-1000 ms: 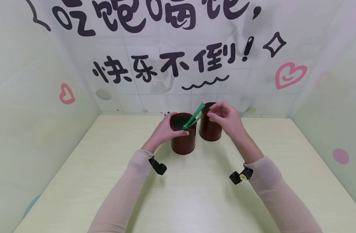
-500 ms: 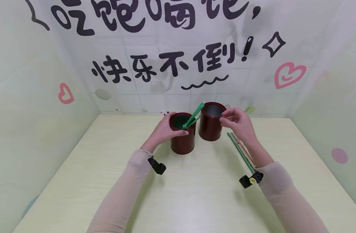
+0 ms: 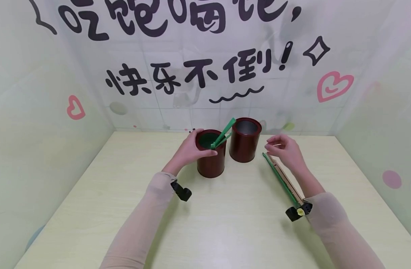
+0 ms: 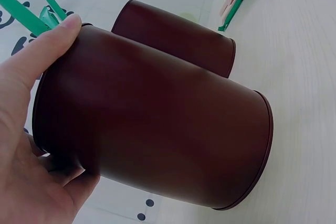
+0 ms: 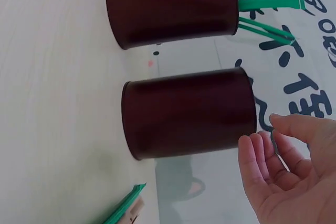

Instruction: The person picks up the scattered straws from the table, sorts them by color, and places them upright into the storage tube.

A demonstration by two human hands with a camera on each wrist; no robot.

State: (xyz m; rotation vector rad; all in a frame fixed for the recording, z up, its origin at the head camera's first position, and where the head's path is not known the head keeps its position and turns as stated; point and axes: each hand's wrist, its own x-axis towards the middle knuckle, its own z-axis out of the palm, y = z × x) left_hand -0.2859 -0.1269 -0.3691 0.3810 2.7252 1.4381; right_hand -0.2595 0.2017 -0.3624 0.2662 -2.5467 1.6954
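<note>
A dark red cylindrical can (image 3: 211,164) stands upright on the table. My left hand (image 3: 193,149) grips it near the rim, thumb on the near side and fingers round the far side. Green strips (image 3: 224,132) stick up out of this can, and its inside looks dark green; what they belong to is hidden. Just behind and to the right stands a second dark red can (image 3: 244,145), its mouth uncovered and its inside greyish. My right hand (image 3: 286,151) is in the air right of that can, apart from it, fingers loosely bent with nothing between them.
A long flat thing with a green edge and a brown-pink side (image 3: 282,179) lies on the table (image 3: 225,224) under my right forearm. A white printed backdrop (image 3: 205,104) stands close behind the cans, with side walls left and right.
My right hand has moved right, away from the second can, uncovering its mouth and the green-edged thing on the table. My left hand stays on the front can.
</note>
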